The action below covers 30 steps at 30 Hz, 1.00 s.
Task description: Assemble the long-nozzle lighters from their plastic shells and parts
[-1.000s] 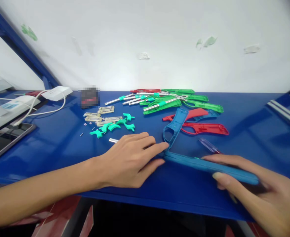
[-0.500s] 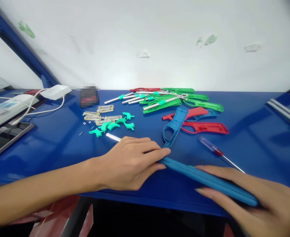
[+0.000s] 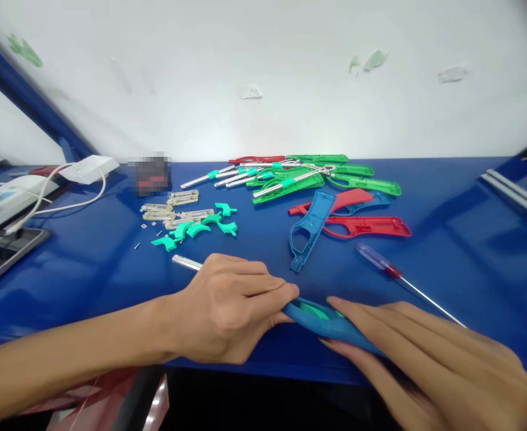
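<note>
A blue long-nosed gas lighter (image 3: 321, 325) is held between both hands above the front edge of the table. My left hand (image 3: 234, 305) is closed around its nozzle end, and the metal tube (image 3: 186, 262) sticks out to the left past the knuckles. My right hand (image 3: 429, 353) grips the handle from the other side, fingers on top and thumb below, hiding its far end. Green plastic, likely a trigger (image 3: 314, 310), shows in the opening of the blue body. Just beyond the hands lies a loose blue lighter shell half (image 3: 312, 224).
Green triggers (image 3: 198, 229) and clear fuel tanks (image 3: 185, 197) lie at left with tiny parts. Red shell halves (image 3: 366, 226), green shell halves (image 3: 364, 184) and metal tubes (image 3: 285, 182) are heaped behind. A screwdriver (image 3: 380, 261) rests at right; a phone (image 3: 7, 257) and cable at far left.
My right hand has slid left along the lighter towards my left hand and now covers its handle end. The lighter has turned, so the green piece in its opening shows.
</note>
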Each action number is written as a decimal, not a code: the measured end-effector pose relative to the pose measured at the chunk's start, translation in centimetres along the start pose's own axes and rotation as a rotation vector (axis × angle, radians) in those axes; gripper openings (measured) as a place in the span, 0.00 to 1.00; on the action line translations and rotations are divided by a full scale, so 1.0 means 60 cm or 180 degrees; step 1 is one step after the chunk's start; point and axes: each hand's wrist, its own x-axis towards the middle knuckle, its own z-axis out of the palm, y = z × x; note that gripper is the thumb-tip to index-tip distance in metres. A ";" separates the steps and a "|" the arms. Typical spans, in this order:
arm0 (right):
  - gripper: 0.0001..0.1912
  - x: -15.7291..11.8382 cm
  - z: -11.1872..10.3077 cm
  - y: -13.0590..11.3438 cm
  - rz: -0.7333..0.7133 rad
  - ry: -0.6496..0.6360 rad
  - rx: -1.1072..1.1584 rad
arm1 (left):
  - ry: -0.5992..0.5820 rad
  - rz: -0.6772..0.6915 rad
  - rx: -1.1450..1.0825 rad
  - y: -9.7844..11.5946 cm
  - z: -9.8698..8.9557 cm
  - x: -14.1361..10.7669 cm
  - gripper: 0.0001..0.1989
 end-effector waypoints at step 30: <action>0.09 0.017 0.029 -0.033 -0.0133 -0.0126 -0.0093 | 0.0219 0.0377 -0.0071 0.004 0.000 0.006 0.13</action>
